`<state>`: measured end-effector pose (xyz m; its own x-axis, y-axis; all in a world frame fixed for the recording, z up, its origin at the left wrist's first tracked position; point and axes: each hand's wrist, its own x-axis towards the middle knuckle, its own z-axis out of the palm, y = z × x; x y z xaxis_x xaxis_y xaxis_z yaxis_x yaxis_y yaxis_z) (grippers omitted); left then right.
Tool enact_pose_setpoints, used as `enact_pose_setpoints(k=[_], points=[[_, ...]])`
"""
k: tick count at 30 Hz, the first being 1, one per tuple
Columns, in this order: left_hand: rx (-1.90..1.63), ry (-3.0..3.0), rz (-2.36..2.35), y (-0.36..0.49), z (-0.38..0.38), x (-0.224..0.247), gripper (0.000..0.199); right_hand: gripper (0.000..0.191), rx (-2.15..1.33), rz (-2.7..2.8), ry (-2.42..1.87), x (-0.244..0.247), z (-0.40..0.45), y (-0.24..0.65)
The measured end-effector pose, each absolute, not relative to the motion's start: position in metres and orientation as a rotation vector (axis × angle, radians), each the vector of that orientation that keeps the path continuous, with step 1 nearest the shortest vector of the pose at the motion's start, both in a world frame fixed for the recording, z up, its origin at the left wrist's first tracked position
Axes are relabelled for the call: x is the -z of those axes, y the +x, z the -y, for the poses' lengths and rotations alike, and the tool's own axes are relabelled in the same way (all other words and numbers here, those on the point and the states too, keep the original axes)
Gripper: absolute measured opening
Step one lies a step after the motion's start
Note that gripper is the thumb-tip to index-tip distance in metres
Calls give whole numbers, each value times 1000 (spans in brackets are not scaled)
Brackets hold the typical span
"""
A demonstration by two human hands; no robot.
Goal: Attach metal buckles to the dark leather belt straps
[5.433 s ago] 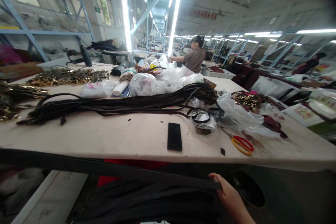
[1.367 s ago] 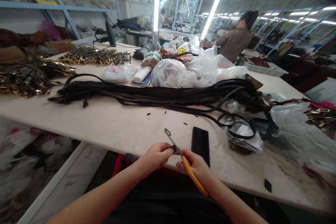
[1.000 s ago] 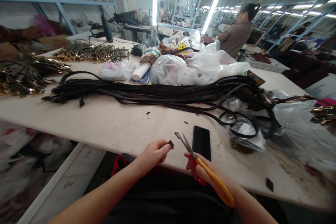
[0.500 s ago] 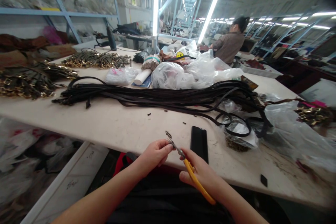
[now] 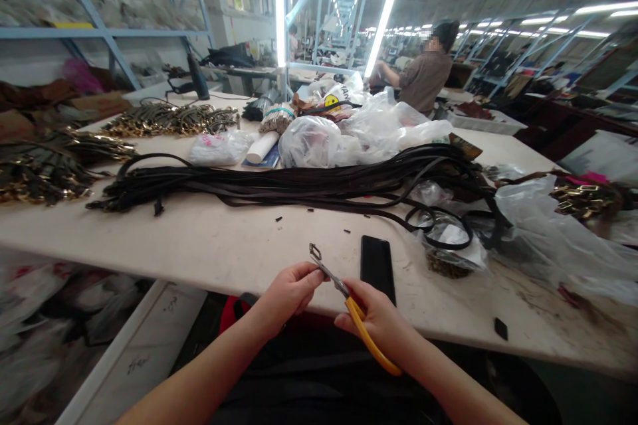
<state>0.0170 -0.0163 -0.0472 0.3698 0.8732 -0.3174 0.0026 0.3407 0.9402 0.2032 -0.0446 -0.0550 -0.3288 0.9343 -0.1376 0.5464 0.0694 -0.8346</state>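
My right hand (image 5: 371,312) is closed around yellow-handled pliers (image 5: 366,339). Their narrow metal jaws point up and left. At the jaw tip is a small metal buckle (image 5: 315,252), held just above the table. My left hand (image 5: 294,289) is closed in a pinch beside the jaws; its fingers hide whatever lies between them. A black phone (image 5: 377,269) lies on the table just beyond my right hand. Farther back stretches a long bundle of black straps (image 5: 299,182).
Small black bits (image 5: 347,231) are scattered on the pale table (image 5: 199,246). Plastic bags (image 5: 319,141) stand behind the straps. Strap pieces with brass-coloured fittings (image 5: 44,172) are piled at left. A small black piece (image 5: 501,329) lies near the right front edge. Another person (image 5: 426,83) is beyond the table.
The view has shifted slightly, and the buckle at the jaw tip has turned so its frame shows wider. Both hands keep nearly the same grip. The person behind has stretched out an arm.
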Motion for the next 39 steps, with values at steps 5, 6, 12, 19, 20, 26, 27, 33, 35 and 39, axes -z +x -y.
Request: enact_pose_setpoints(k=[5,6,12,19,20,26,27,33,35,39], points=[[-708,1065,-1045,19,14,46,34,47,-1198,1898,-1482,56,43,203],[-690,1078,-1043,20,15,45,34,50,-1200,1904,-1481,54,43,203],[-629,1102,-1047,24,18,44,30,46,-1199,1891,-1432,59,41,202],[-752,1092,-1166,8,15,49,28,59,-1629,1574,-1268,60,47,213],[-784,1076,-1168,5,15,48,30,62,-1737,1508,-1176,59,50,215],[-819,939,-999,0,13,47,40,53,-2042,1292,-771,60,72,216],[-824,916,-957,0,14,49,38,52,-2054,1271,-758,61,74,216],[-915,825,-940,4,17,59,27,50,-2082,1257,-762,64,77,214],[-979,793,-1000,4,16,56,29,52,-2115,1265,-778,62,78,213],[-1033,761,-1074,2,19,43,31,57,-2125,1360,-961,56,85,221]])
